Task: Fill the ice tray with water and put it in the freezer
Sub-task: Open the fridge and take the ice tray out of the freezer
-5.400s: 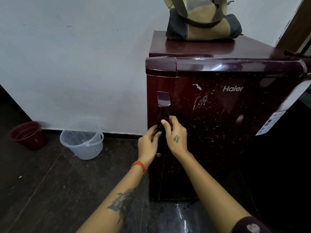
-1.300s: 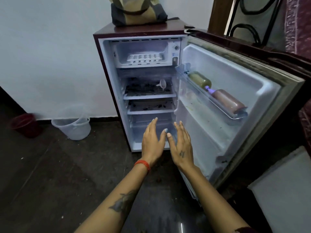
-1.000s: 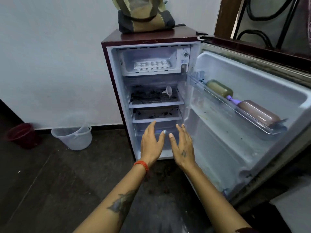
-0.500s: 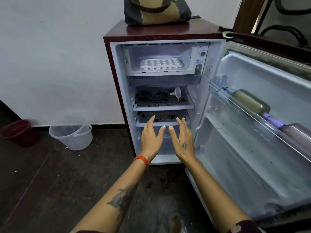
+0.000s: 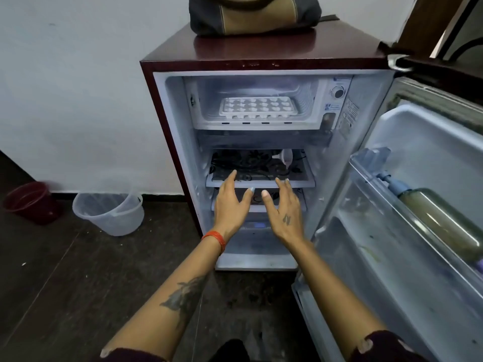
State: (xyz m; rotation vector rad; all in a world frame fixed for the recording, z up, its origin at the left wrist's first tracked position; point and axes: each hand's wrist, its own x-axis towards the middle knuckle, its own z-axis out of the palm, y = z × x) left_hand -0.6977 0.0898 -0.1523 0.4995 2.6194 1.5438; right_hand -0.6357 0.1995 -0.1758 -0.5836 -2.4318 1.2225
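1 fridge (image 5: 167, 105), door (image 5: 407, 231) wide open. 1 white ice tray (image 5: 257, 107) lies in the freezer compartment (image 5: 203, 100) at top. 2 hands out in front of the shelves, both released w/ fingers spread, holding nothing: left hand (image 5: 231, 205), right hand (image 5: 283, 207). 2 bottles in the door rack (image 5: 431, 215). 1 funnel (image 5: 287, 158) on upper shelf. 1 bag (image 5: 251, 14) on fridge top. 2 buckets on floor: 1 clear (image 5: 109, 212), 1 red (image 5: 31, 202).
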